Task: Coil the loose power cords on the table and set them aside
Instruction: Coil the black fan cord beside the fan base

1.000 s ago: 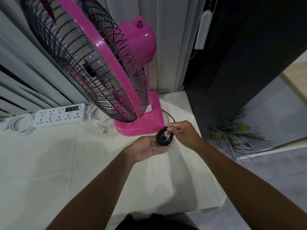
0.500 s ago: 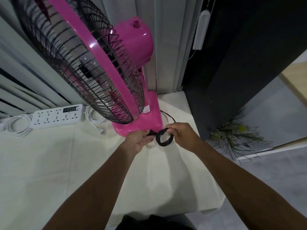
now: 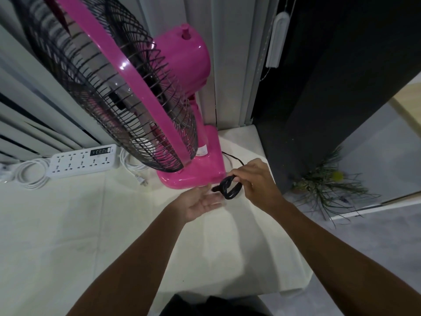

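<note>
The right hand pinches a small black cord coil and holds it up just above the table, at about 4 o'clock from the pink fan base. The left hand is flat and open, palm up, holding nothing, just under the coil at its 7 o'clock. A thin black wire runs from the coil toward 12 o'clock, behind the fan.

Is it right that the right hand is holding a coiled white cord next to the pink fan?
Not quite. The coiled cord in the right hand is black, not white, as the head view shows. It is held next to the pink fan. The white cords lie on the table by the power strip.
</note>
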Demonstrator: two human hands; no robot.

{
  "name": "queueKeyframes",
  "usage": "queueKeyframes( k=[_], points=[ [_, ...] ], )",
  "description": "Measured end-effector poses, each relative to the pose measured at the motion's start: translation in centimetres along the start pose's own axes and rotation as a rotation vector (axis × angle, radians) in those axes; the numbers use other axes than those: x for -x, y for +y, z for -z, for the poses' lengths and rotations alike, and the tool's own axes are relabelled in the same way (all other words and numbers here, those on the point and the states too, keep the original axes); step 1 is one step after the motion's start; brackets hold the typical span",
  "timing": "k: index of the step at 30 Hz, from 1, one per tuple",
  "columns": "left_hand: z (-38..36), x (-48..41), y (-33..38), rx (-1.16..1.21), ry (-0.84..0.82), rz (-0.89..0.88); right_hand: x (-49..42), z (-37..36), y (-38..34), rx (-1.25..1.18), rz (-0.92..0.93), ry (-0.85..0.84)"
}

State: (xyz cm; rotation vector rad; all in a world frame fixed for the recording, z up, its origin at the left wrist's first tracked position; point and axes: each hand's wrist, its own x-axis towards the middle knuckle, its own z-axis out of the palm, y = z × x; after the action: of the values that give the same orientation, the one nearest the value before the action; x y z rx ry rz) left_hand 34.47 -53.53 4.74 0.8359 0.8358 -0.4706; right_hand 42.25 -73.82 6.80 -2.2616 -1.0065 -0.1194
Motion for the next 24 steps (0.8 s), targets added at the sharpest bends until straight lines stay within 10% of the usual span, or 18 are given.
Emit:
queueKeyframes(
  k=[6,16,24],
  points=[
    [-1.2,0.0,-1.3,-0.136,-0.145,0.282,1.1,-1.1,0.7,-0.079,-0.031,-0.009],
    [-2.2,-1.2,-1.7,-0.044,-0.052,-0.022,4.0,-1.6,1.0,-0.309,-0.215,0.141],
    [-5.1,-3.1,0.2,-0.629,0.165,-0.367,1.6,-4.2,5.7,-1.024,-1.308,0.354]
  ],
)
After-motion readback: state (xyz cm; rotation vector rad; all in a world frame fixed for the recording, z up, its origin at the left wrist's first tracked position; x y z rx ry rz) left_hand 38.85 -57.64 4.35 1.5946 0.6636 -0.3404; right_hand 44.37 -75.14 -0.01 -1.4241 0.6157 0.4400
